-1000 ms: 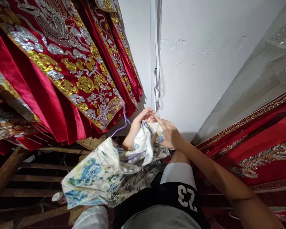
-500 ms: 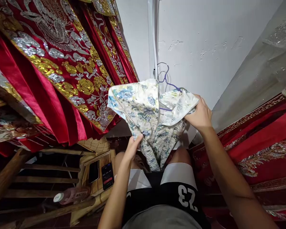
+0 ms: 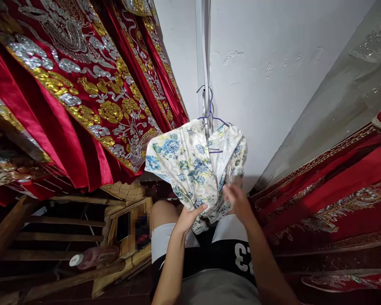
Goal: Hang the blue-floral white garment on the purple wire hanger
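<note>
A white floral shirt (image 3: 190, 165) with blue and green flowers drapes over a thin purple hanger (image 3: 211, 113). The hanger's hook is up by a white vertical pole (image 3: 201, 51) on the wall. My left hand (image 3: 189, 217) grips the lower front of the shirt, thumb on top and the other fingers hidden beneath the cloth. At the shirt's lower right front, my right hand (image 3: 239, 206) is smeared by motion, close to or touching the fabric; its finger positions are unclear.
Red robes with gold and silver embroidery (image 3: 111, 110) hang at the left, and more red beaded garments (image 3: 330, 203) at the right. A bamboo rack (image 3: 73, 237) at lower left holds a pink bottle (image 3: 97, 257) and a dark phone (image 3: 123, 226).
My right hand has left the shirt's right shoulder and come down to its lower front. My left hand has shifted lower and rightward. The shirt's right side now hangs over the hanger.
</note>
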Motion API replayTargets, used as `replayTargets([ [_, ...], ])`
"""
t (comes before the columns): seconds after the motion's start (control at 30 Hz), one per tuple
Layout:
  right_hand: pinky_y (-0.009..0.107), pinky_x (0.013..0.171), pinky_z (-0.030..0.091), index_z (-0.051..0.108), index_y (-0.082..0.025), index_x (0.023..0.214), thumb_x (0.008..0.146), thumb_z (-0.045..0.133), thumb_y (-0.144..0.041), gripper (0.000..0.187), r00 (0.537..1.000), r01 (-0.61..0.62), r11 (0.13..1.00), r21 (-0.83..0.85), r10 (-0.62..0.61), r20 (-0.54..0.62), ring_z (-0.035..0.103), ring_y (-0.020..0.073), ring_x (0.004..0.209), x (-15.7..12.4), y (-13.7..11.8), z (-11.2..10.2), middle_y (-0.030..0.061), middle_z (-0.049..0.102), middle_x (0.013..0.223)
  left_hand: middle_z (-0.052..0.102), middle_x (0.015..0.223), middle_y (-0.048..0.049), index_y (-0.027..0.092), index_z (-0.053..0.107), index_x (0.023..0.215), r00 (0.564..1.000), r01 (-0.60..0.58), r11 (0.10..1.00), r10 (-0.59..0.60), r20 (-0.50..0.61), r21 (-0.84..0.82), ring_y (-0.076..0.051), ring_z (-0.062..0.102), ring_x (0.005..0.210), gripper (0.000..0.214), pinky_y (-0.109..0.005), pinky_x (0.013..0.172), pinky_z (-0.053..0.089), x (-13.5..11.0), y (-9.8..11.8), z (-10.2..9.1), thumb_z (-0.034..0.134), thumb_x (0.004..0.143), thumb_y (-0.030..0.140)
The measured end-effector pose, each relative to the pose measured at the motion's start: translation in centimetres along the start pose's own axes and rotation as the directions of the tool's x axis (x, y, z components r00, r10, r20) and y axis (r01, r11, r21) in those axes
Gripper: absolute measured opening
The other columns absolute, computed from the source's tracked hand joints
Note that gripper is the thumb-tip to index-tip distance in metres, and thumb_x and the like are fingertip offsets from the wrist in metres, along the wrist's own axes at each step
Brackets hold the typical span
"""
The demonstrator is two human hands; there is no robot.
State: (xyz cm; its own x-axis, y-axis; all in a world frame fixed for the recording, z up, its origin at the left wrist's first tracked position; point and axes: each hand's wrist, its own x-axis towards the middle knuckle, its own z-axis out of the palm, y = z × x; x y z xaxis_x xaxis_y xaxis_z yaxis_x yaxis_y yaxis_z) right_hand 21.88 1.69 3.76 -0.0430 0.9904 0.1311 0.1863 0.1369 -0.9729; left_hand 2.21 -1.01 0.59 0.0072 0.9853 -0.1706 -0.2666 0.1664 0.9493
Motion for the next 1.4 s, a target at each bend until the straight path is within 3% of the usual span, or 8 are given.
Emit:
replayTargets([
  [0.27, 0.034, 0.067, 0.04, 0.044, -0.025, 0.076, 0.099, 0.049, -0.061, 0.043, 0.968, -0.055, 0.998, 0.008, 0.051, 0.247, 0.05, 0.019, 0.066, -1.0, 1.5, 1.6, -0.0015, 0.051, 0.067, 0.073, 0.13, -0.0122, 0.023, 0.067, 0.133, 0.999, -0.002, 0.999, 0.0, 0.047, 0.054, -0.034, 0.053, 0.142, 0.077, -0.049, 0.126, 0.033, -0.5, 0.4, -0.5, 0.091, 0.063, 0.041],
  [0.43, 0.032, 0.061, 0.037, 0.038, -0.026, 0.072, 0.097, 0.053, -0.059, 0.045, 0.975, -0.062, 0.996, 0.063, 0.047, 0.215, 0.042, 0.0177, 0.06, -0.9, 1.0, 1.7, -0.0027, 0.041, 0.064, 0.073, 0.128, -0.0137, 0.021, 0.067, 0.132, 0.998, 0.043, 0.999, -0.044, 0.053, 0.012, -0.036, 0.056, 0.138, 0.079, -0.05, 0.122, 0.037, -0.4, 0.5, -0.9, 0.093, 0.06, 0.04],
  [0.57, 0.032, 0.055, 0.031, 0.042, -0.025, 0.063, 0.094, 0.053, -0.057, 0.046, 0.986, -0.087, 0.989, 0.117, 0.068, 0.153, 0.036, 0.0169, 0.057, -1.2, 0.5, 1.9, -0.0016, 0.036, 0.06, 0.07, 0.129, -0.0135, 0.022, 0.059, 0.136, 0.979, -0.088, 0.996, 0.092, -0.181, 0.028, -0.036, 0.057, 0.135, 0.076, -0.049, 0.116, 0.044, 0.2, -1.3, -0.6, 0.085, 0.068, 0.044],
  [0.67, 0.031, 0.052, 0.029, 0.053, -0.024, 0.061, 0.089, 0.058, -0.054, 0.042, 0.984, -0.137, 0.973, 0.186, 0.112, 0.138, 0.034, 0.0156, 0.053, -1.3, -0.2, 2.4, -0.0017, 0.038, 0.054, 0.056, 0.142, -0.0146, 0.026, 0.046, 0.139, 0.729, -0.306, 0.912, 0.409, -0.549, 0.273, -0.032, 0.053, 0.136, 0.066, -0.047, 0.114, 0.044, 0.4, -3.2, 0.1, 0.072, 0.082, 0.048],
  [0.73, 0.03, 0.05, 0.028, 0.056, -0.023, 0.06, 0.086, 0.06, -0.053, 0.04, 0.98, -0.163, 0.959, 0.231, 0.13, 0.152, 0.034, 0.0143, 0.049, -1.4, -0.5, 2.9, -0.0027, 0.038, 0.049, 0.052, 0.139, -0.0147, 0.026, 0.048, 0.129, 0.556, -0.385, 0.774, 0.629, -0.543, 0.502, -0.03, 0.05, 0.135, 0.051, -0.046, 0.115, 0.041, 0.2, -4.0, 0.8, 0.068, 0.086, 0.046],
  [0.77, 0.029, 0.049, 0.028, 0.057, -0.023, 0.06, 0.085, 0.06, -0.053, 0.039, 0.977, -0.171, 0.955, 0.243, 0.133, 0.168, 0.034, 0.0137, 0.047, -1.4, -0.6, 3.2, -0.0032, 0.038, 0.047, 0.054, 0.133, -0.0139, 0.026, 0.052, 0.122, 0.556, -0.413, 0.709, 0.694, -0.459, 0.572, -0.03, 0.052, 0.131, 0.042, -0.045, 0.113, 0.041, 0.2, -4.2, 1.2, 0.068, 0.087, 0.044],
  [0.93, 0.026, 0.045, 0.029, 0.063, -0.02, 0.064, 0.081, 0.063, -0.049, 0.034, 0.946, -0.203, 0.953, 0.225, 0.132, 0.296, 0.039, 0.0114, 0.042, -0.9, -1.0, 3.9, -0.0035, 0.047, 0.044, 0.06, 0.086, -0.0043, 0.026, 0.057, 0.087, 0.821, -0.476, 0.705, 0.57, -0.022, 0.526, -0.024, 0.06, 0.085, 0.013, -0.036, 0.082, 0.048, 1.0, -3.3, 2.6, 0.055, 0.095, 0.036],
  [1.4, 0.017, 0.038, 0.027, 0.069, -0.015, 0.073, 0.092, 0.067, -0.026, 0.023, 0.991, 0.124, 0.918, 0.376, -0.133, -0.003, 0.039, 0.0045, 0.042, 12.9, -13.2, 0.5, -0.0023, 0.055, 0.053, 0.059, 0.081, -0.0035, 0.022, 0.05, 0.077, 0.827, -0.544, 0.542, 0.478, 0.297, 0.641, -0.02, 0.057, 0.081, 0.016, -0.031, 0.076, 0.045, 4.2, -3.9, 1.7, 0.052, 0.093, 0.022],
])
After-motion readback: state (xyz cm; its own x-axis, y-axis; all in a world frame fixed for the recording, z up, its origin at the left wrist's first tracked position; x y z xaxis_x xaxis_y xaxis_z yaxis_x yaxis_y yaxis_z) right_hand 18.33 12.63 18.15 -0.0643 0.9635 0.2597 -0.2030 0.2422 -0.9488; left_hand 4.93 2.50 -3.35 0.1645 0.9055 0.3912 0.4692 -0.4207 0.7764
